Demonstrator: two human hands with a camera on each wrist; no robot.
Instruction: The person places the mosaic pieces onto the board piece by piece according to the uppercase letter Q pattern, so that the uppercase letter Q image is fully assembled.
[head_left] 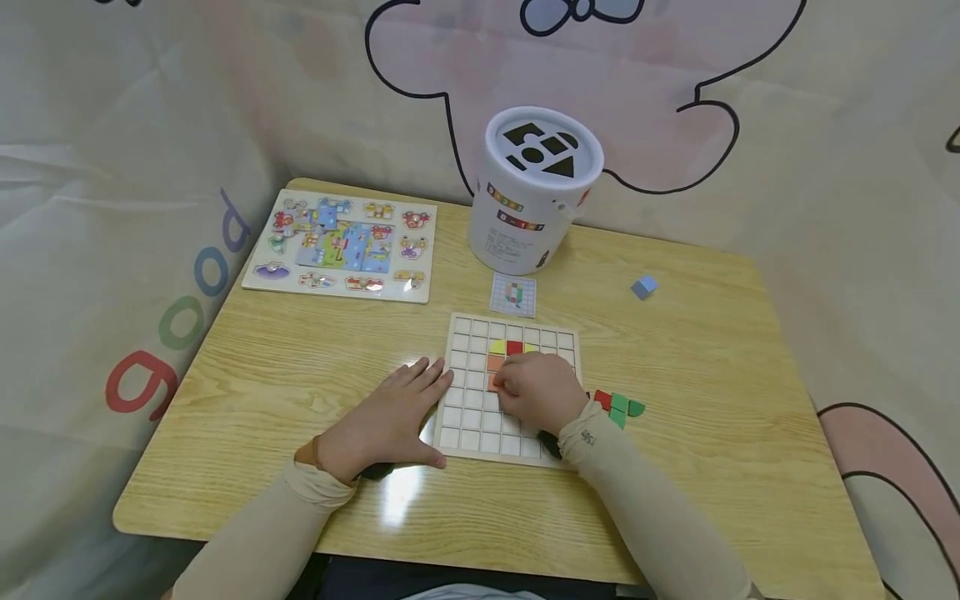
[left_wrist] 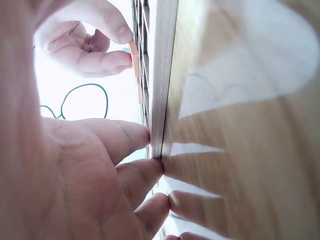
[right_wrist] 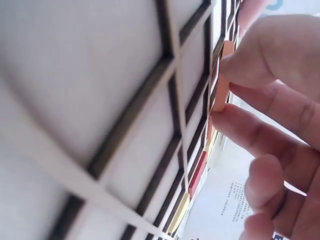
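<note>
At the board (head_left: 468, 418), the right hand (head_left: 542, 390) pinches an orange tile (right_wrist: 223, 95) by its edges; likely light, stiff and smooth, it suits that hold; the left hand (head_left: 393, 412), fingers spread, touches the board's side.

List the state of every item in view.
Left hand: spread, touching grid board's edge
Right hand: pinching orange tile
Orange tile: held
Grid board: flat, partly filled
Pattern card: flat, face up
Shape-sorter bucket: upright, lid on
Picture puzzle board: flat
Blue block: loose
Green tiles: loose
</note>
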